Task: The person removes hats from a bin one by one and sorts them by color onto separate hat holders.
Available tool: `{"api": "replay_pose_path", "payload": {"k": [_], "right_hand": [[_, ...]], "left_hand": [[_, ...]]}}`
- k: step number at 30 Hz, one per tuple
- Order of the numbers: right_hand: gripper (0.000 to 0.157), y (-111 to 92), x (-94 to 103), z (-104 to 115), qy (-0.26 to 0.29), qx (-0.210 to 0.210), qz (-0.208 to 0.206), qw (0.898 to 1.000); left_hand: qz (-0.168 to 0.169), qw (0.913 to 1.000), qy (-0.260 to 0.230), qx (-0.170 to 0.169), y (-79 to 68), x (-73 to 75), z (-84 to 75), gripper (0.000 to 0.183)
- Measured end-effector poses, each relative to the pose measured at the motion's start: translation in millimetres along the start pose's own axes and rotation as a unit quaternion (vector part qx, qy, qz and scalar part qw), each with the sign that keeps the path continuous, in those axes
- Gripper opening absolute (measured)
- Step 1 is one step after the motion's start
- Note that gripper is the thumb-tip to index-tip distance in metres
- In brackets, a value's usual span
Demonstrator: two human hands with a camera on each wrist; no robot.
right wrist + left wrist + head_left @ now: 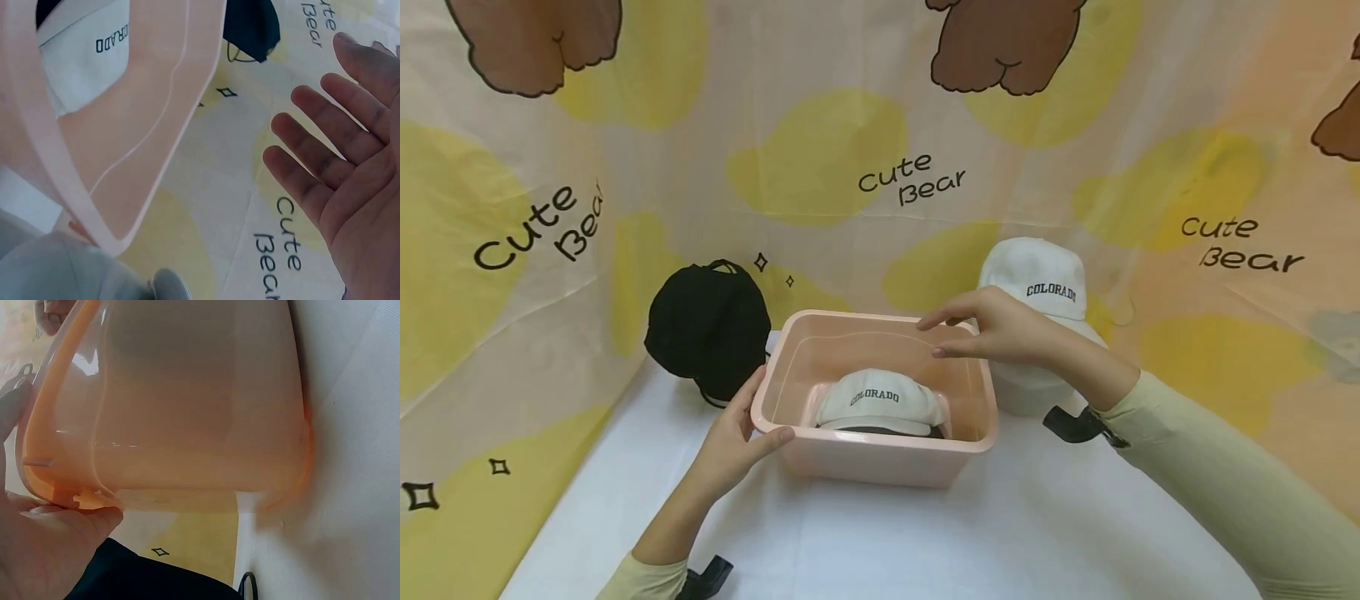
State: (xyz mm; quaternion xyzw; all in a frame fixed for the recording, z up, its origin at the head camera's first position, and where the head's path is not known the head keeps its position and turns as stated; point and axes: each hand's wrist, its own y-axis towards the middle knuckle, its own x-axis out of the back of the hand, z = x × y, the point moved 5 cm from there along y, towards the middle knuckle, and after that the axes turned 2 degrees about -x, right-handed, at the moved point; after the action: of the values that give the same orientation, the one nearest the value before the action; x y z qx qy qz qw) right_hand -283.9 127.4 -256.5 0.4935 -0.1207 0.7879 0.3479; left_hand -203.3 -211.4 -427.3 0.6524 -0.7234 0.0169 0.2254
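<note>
A pink plastic bin (880,462) stands on the white table, and a white cap (880,402) lettered COLORADO lies inside it. My left hand (733,442) grips the bin's left front corner, thumb over the rim and fingers along the outer side. In the left wrist view the bin's wall (187,406) fills much of the frame, with the left hand (44,544) at its rim. Above the back right rim hovers my right hand (1000,329), fingers spread and holding nothing. The right wrist view shows that palm (369,194) bare, apart from the bin.
Behind the right hand, a second white COLORADO cap (1037,267) sits upright, its lower part on a pale support. A black cap (707,325) stands left of the bin. A patterned "Cute Bear" cloth (820,167) hangs behind the table (865,542).
</note>
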Motion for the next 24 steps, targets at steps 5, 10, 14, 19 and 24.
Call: {"api": "replay_pose_path", "payload": {"k": [5, 10, 14, 19, 24], "right_hand": [[0.033, 16.5, -13.9, 4.3, 0.006, -0.005, 0.046, 0.999], [0.036, 30.0, -27.2, 8.9, 0.015, 0.000, 0.083, 0.996], [0.039, 39.4, -39.4, 13.5, 0.035, 0.010, 0.113, 0.993], [0.041, 46.4, -52.5, 14.8, 0.040, 0.005, 0.145, 0.989], [0.043, 50.8, -63.1, 12.7, 0.046, 0.009, 0.174, 0.984]], "left_hand": [[0.001, 0.9995, -0.032, 0.006, -0.1, -2.2, 3.4, 0.100], [-0.004, 0.9992, -0.034, 0.020, -0.3, -2.9, 4.9, 0.101], [-0.007, 0.9987, -0.047, 0.020, -1.7, -2.7, 4.4, 0.100], [-0.007, 0.9984, -0.054, 0.015, -2.5, -3.6, 4.1, 0.099], [-0.008, 0.9981, -0.060, 0.013, -1.8, -5.1, 2.7, 0.099]]}}
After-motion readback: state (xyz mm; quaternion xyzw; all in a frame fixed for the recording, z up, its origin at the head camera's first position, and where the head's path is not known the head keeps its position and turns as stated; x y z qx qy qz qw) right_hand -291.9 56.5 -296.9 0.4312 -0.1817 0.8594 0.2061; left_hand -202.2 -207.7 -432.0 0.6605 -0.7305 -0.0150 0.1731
